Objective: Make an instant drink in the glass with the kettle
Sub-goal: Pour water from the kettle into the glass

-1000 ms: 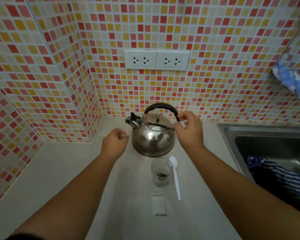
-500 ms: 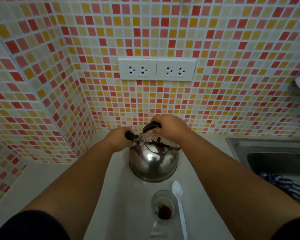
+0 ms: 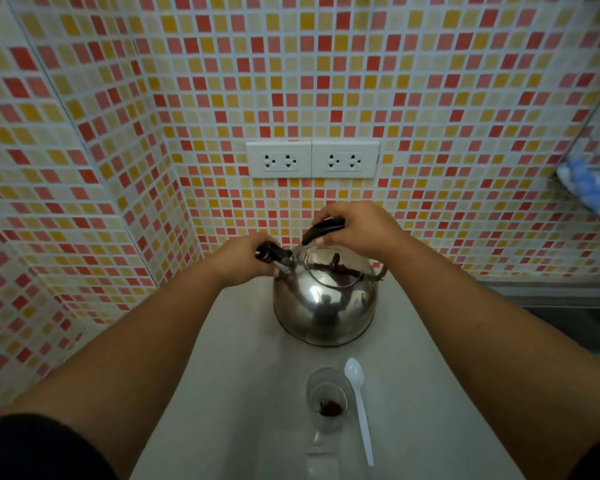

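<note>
A shiny steel kettle stands on the pale counter near the tiled wall. My right hand is closed around its black handle at the top. My left hand grips the black cap at the spout on the kettle's left side. In front of the kettle stands a small clear glass with dark brown powder at its bottom. A white plastic spoon lies on the counter just right of the glass.
A torn clear sachet lies in front of the glass. Two white double sockets sit on the wall above the kettle. A steel sink is at the right, with a blue and white item on a rack above.
My right hand went from beside the handle to gripping it. My left hand moved from the counter to the spout cap. The view came closer to the kettle.
</note>
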